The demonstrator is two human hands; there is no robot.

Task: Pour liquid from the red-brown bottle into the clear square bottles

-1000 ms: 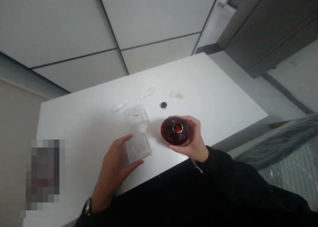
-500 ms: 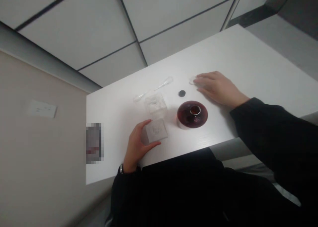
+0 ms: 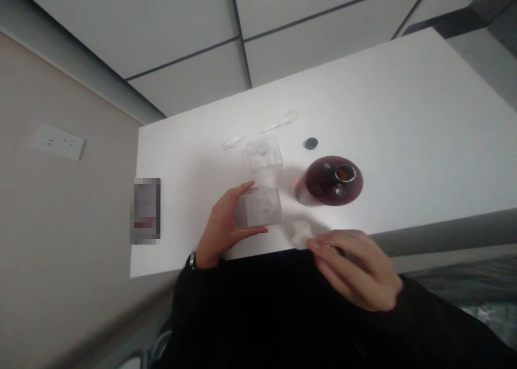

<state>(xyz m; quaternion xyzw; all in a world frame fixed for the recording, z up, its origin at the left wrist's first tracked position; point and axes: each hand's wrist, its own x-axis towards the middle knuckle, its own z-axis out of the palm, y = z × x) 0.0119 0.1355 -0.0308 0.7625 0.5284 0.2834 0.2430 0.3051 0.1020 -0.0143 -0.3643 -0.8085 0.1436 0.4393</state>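
Note:
Around a clear square container (image 3: pixel 264 207) at the table's front is my left hand (image 3: pixel 226 223), thumb on the near side and fingers on the far side. Between the fingertips of my right hand (image 3: pixel 357 266) is a small translucent whitish piece (image 3: pixel 301 233), blurred; its exact kind is unclear. It is held at the table's front edge, to the right of the container. A second clear square container (image 3: pixel 264 156) stands just behind the first. A dark red-brown bottle (image 3: pixel 323 188) with an uncovered round mouth stands to the right. Behind it lies a small black cap (image 3: pixel 311 143).
Two clear plastic droppers (image 3: pixel 280 122) lie behind the containers on the white table (image 3: pixel 404 116). A pixelated flat object (image 3: pixel 146 210) lies at the table's left edge. A wall socket (image 3: pixel 60 141) is on the left wall, and cabinet panels (image 3: pixel 181 29) rise behind the table.
My right hand has moved from behind the bottle to the front edge, bringing the whitish piece with it. My left hand stays at the front container. The camera view has shifted a little.

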